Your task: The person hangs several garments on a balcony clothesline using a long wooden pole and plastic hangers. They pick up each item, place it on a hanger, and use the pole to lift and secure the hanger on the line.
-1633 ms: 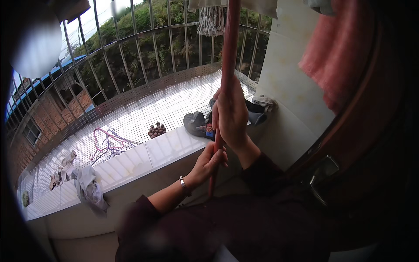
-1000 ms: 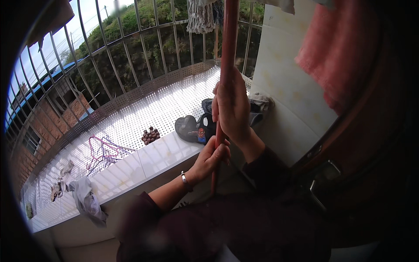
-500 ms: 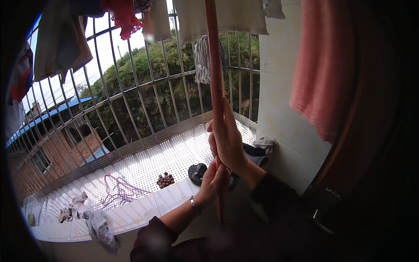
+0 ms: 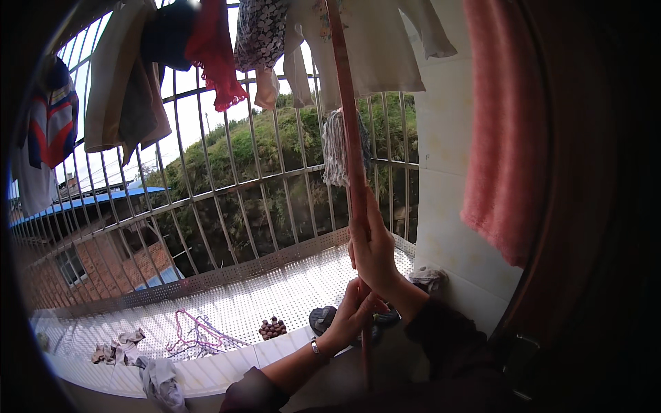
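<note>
A long red pole [image 4: 345, 82] stands nearly upright in front of me, its top running out of the picture among the hanging clothes. My right hand [image 4: 376, 255] is closed around it, fingers pointing upward along the shaft. Just below, my left hand [image 4: 351, 316], with a silvery band on the wrist, also grips the pole. Behind the shaft a grey string mop head [image 4: 336, 151] hangs by the window bars; the pole hides part of it. A pale long-sleeved garment [image 4: 379, 58] hangs behind the pole's upper part.
Trousers [image 4: 107, 89], a red garment [image 4: 215, 55] and other clothes hang along the metal bars [image 4: 237, 186]. On the perforated ledge [image 4: 234, 289] lie clothes hangers [image 4: 200, 334], round brown things [image 4: 273, 328], dark shoes [image 4: 321, 320] and crumpled cloths [image 4: 124, 347]. A pink towel [image 4: 506, 158] hangs at right.
My view has tilted upward, so more of the hanging clothes shows and the ledge sits lower in the picture. Both hands keep their hold on the pole.
</note>
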Action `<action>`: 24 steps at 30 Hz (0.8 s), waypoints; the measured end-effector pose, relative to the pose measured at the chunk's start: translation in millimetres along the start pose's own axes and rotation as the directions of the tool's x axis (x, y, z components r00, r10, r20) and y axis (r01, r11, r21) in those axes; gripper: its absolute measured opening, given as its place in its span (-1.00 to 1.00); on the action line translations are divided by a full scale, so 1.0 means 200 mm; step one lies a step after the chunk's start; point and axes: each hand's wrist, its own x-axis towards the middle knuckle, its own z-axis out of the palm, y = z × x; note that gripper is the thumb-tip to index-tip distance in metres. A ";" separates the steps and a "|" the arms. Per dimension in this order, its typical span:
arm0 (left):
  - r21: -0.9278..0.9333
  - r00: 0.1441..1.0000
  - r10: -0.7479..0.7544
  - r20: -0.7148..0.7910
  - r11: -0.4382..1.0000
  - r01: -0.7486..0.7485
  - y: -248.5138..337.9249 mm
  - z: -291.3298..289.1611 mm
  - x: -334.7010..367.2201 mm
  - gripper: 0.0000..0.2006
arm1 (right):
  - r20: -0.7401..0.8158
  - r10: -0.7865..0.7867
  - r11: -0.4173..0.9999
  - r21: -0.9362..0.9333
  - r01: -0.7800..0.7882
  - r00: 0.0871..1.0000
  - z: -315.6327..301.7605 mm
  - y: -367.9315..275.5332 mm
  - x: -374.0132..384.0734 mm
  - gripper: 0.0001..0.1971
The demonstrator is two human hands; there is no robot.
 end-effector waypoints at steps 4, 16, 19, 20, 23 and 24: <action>0.077 1.000 -0.024 0.015 0.997 0.023 0.01 0.01 0.01 -0.67 | -0.018 -0.029 0.999 -0.017 0.029 0.999 -0.05 0.05 -0.05 -0.41; -0.003 0.997 0.019 0.081 1.000 -0.019 0.02 0.06 0.05 -0.69 | -0.131 -0.065 0.971 -0.235 0.033 0.989 -0.13 -0.04 -0.11 -0.42; 0.028 0.993 0.051 0.110 0.998 -0.054 0.00 0.07 0.03 -0.69 | -0.126 -0.073 0.973 -0.228 0.043 0.989 -0.14 -0.02 -0.16 -0.44; 0.039 0.991 0.067 0.120 0.997 -0.072 -0.01 0.08 0.02 -0.70 | -0.123 -0.076 0.973 -0.228 0.047 0.989 -0.15 -0.01 -0.17 -0.44; 0.058 0.988 0.045 0.149 0.997 -0.054 -0.02 0.12 0.01 -0.70 | -0.116 -0.036 0.979 -0.204 0.012 0.993 -0.19 -0.04 -0.22 -0.43; 0.028 0.988 0.034 0.152 0.999 -0.039 -0.03 0.12 0.01 -0.69 | -0.109 -0.022 0.984 -0.180 0.002 0.994 -0.20 -0.04 -0.24 -0.43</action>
